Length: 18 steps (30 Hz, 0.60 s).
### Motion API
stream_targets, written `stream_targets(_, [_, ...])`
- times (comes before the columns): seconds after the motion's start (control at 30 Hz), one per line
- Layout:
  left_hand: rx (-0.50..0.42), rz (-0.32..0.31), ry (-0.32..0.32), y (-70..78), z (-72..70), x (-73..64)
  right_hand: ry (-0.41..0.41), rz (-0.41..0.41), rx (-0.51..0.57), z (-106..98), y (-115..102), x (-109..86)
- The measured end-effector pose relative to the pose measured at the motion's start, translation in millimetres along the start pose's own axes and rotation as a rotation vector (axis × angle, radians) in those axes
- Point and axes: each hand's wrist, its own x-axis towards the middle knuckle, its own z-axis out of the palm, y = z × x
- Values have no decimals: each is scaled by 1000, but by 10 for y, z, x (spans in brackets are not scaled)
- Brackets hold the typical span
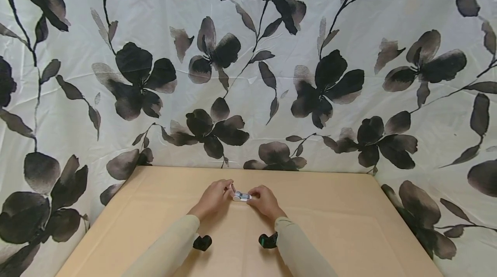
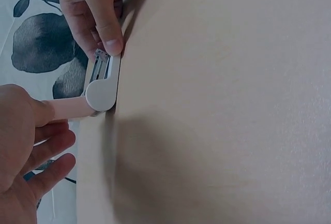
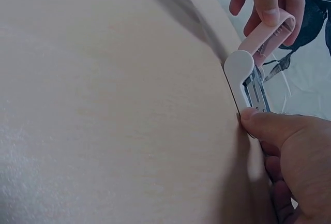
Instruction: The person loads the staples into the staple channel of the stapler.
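Note:
A small pink-and-white stapler is held between both hands over the far part of the table, its two arms swung apart at a rounded white hinge. My left hand pinches the pink arm between thumb and finger, the other fingers spread loosely in the left wrist view. At the opposite end, my right hand grips the white part, thumb on its side. Between the white sides shows a metal channel. The right fingertips behind it are partly hidden.
A light tan table spreads under both forearms. Behind and beside it hangs a white cloth with dark flowers. Black wrist devices sit on the left wrist and right wrist.

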Motion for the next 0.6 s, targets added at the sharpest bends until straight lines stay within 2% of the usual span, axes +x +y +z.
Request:
stream_targets(0.27, [11,25,-2,5,-4,22,1,5,-13,14,-3,11])
stream_targets(0.6, [-1,4,-29,42,-13,40,17,-24,-20,7,5,-9])
